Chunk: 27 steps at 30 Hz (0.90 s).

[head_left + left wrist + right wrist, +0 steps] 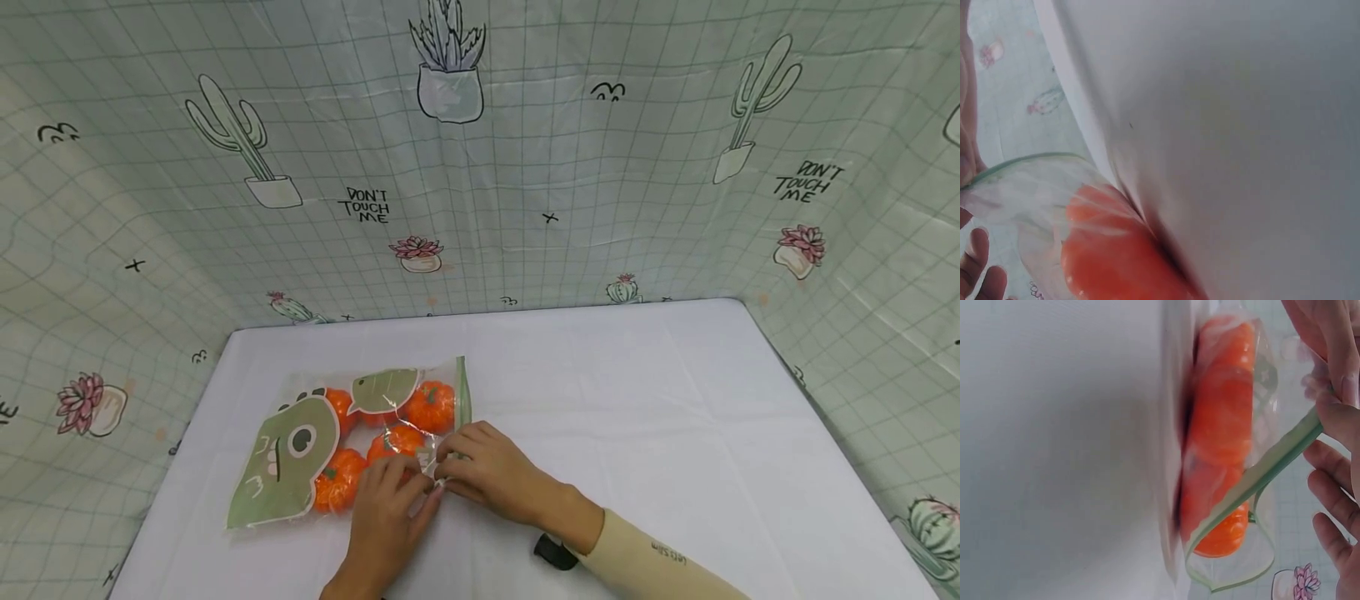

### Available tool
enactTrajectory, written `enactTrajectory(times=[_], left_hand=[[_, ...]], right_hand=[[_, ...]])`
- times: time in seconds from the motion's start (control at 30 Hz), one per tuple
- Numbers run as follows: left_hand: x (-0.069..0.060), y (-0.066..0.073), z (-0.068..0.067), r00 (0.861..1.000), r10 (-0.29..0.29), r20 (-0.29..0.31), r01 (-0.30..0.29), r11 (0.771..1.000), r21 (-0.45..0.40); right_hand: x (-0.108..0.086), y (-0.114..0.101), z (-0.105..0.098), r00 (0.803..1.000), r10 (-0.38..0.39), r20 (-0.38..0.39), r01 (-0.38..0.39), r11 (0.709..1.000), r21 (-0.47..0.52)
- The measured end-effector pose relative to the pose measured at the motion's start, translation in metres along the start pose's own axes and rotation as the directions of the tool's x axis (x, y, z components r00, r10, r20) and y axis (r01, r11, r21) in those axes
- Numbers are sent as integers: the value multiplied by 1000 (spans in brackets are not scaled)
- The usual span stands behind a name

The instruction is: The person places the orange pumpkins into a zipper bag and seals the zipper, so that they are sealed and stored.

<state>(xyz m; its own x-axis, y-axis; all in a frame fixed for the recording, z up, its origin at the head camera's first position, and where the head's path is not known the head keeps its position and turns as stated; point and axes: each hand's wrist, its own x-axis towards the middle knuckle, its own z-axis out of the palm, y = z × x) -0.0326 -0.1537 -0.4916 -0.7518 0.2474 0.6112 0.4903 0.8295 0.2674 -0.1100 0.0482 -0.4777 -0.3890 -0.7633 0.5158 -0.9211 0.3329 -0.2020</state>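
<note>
A clear zip bag (288, 450) with a green cartoon dinosaur face lies on the left of the white table. Several orange toy pumpkins (431, 407) are inside it. At the bag's near right corner my right hand (498, 475) pinches the green zip strip (1285, 450), thumb on the edge. My left hand (390, 508) meets it there, thumb and index finger gripping the same corner, its other fingers over the bag's near side. In the right wrist view the strip's two sides stand apart towards the far end. Fingers partly hide the held corner.
A small black object (556, 552) sits under the right forearm near the table's front. The white table (637, 400) stretches to the right of the bag. A grid-patterned cloth (525, 167) with cactus drawings hangs behind and at both sides.
</note>
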Motion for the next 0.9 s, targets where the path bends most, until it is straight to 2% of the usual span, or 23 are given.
enactTrajectory(times=[0.17,0.3,0.63,0.9], left_hand=[[2,2,2,998,-48,-49,45,998,-49],[2,2,3,996,-56,-64,51,996,-76],[3,5,3,995,-27,-98,26,1000,-16],[5,8,0,992,-41,-117,41,999,-3]], right_hand=[[2,2,-1,1000,-7,2,7,1000,-4],[4,3,-3,1000,-27,7,27,999,-25],[7,13,-6,993,-113,33,117,983,-139],[12,27,-10,992,-124,17,125,978,-166]])
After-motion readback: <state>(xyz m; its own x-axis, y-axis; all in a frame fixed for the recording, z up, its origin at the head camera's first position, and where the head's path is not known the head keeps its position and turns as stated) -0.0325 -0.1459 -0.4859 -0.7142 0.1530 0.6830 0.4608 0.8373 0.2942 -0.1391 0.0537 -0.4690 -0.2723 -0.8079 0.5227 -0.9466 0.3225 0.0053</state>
